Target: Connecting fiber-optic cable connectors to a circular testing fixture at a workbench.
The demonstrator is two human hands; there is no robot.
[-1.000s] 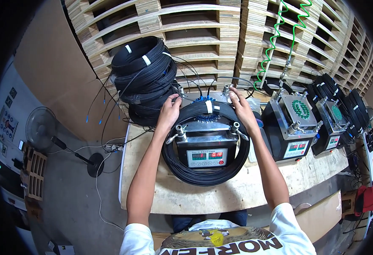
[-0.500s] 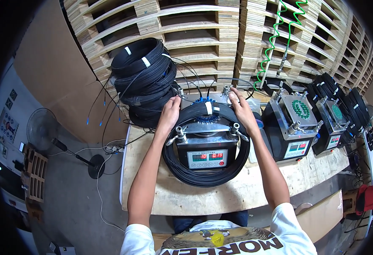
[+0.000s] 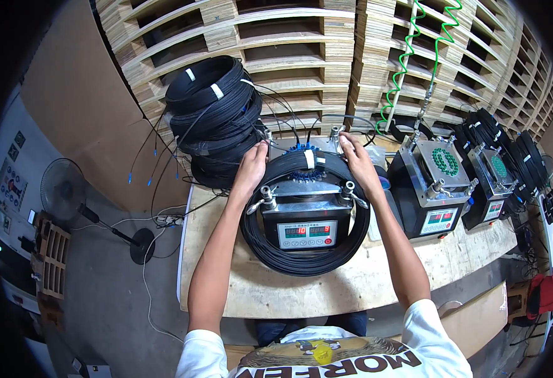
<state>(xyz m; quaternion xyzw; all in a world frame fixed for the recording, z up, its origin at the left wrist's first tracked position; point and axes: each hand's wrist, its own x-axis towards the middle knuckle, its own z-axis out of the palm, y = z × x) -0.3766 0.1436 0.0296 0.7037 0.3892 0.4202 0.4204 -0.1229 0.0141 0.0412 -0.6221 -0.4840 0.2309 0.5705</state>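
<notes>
Head camera is showing me the left hand [image 3: 251, 166] and right hand [image 3: 360, 162] curving, whether pinching I cannot tell; between them, a coil [image 3: 303, 266] is circling the display [image 3: 306, 235].

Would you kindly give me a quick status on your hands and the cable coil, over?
Left hand, right hand near rear posts. Black cable coil around machine's front panel. Stacked coils close on left, possibly cramping that side.

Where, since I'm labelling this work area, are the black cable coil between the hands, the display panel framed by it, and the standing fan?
Black cable coil [image 3: 301, 265], head view: its lower front curve.
Display panel [image 3: 307, 235], head view: middle of its face.
Standing fan [image 3: 61, 189], head view: its round grille.
</notes>
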